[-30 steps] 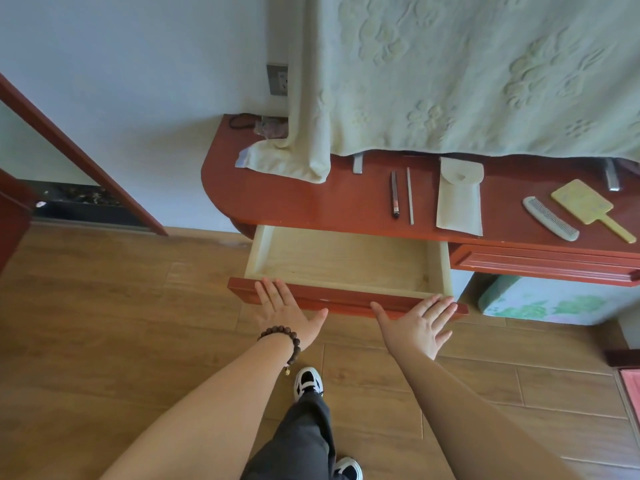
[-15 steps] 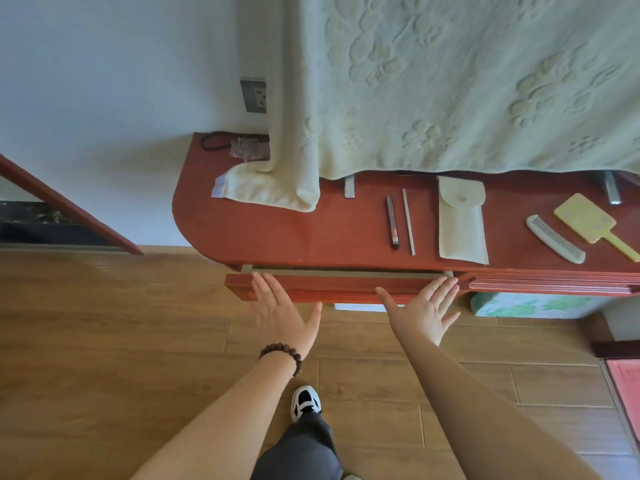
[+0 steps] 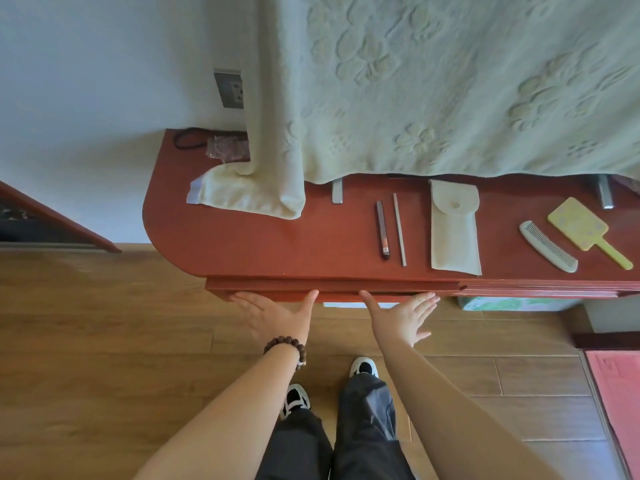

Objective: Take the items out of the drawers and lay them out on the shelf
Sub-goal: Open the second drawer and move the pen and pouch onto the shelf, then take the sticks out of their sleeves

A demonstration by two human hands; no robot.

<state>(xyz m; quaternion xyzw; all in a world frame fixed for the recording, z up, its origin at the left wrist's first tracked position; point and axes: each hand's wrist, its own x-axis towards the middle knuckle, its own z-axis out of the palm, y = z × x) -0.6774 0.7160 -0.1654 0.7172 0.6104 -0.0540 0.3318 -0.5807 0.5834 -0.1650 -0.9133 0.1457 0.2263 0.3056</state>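
Beyond the left hand (image 3: 277, 315), farthest to its left, a folded cream towel corner (image 3: 242, 195) lies on the red-brown wooden shelf (image 3: 242, 244), under a hanging pale green embossed cloth (image 3: 433, 81). That hand is flat, fingers straight and spread, fingertips pressed on the red wooden drawer front (image 3: 329, 289), which sits about flush under the shelf edge; it grasps nothing. A dark beaded bracelet (image 3: 285, 344) rings its wrist. Just beside it, the right hand (image 3: 401, 320) is likewise flat and splayed, fingertips at the same drawer front, grasping nothing.

Above and past the right hand, the items lie on the shelf: a slim dark brown pencil-like stick (image 3: 382, 230), a thin pale stick (image 3: 399, 229), then a cream fabric flap pouch (image 3: 454, 226). Well to the right of both hands lie a white plastic comb (image 3: 547, 245) and a yellow paddle hand mirror (image 3: 588, 232).

This drawer looks done with. The drawer front's long axis runs left to right across both palms; a second red drawer front (image 3: 547, 291) continues to the right, nearer the right hand, so that hand would likely lead any next pull.
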